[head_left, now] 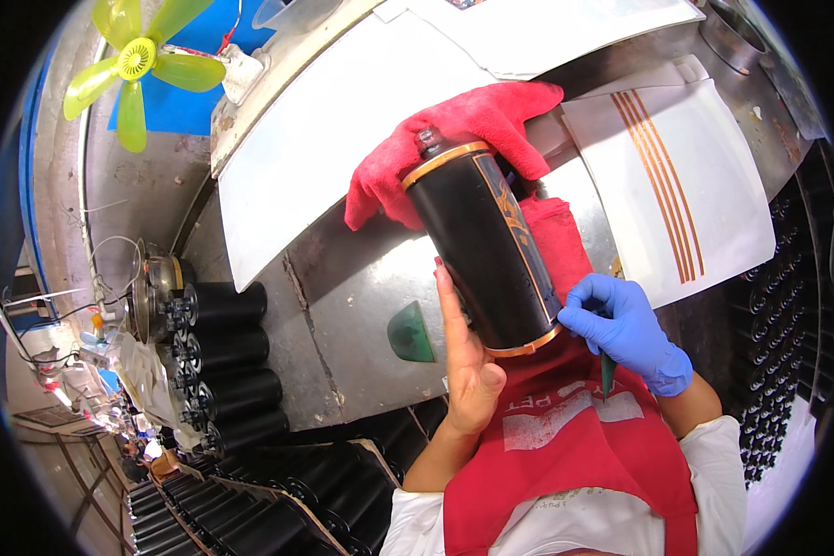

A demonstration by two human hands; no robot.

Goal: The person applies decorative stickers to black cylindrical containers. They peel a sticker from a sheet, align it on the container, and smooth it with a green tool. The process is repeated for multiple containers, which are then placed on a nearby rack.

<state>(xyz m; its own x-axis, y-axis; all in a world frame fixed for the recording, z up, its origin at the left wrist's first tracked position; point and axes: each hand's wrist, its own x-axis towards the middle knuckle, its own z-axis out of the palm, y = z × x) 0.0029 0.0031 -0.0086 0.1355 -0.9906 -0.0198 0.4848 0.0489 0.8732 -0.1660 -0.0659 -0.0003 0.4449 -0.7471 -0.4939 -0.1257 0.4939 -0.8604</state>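
A black cylindrical bottle with orange-gold bands round both ends and a gold-patterned panel lies tilted on a red towel. My bare left hand supports its lower left side, palm against it. My right hand, in a blue glove, pinches near the bottle's lower right edge and holds a thin dark green tool, mostly hidden by the fingers. A green flat scraper-like piece lies on the metal table left of my left hand. To the right, a white sheet carries several orange-gold strips.
Several black bottles lie at the table's left edge. More stand in racks below left and at right. White sheets cover the table's back. A yellow-green fan is at upper left, a metal ring at upper right.
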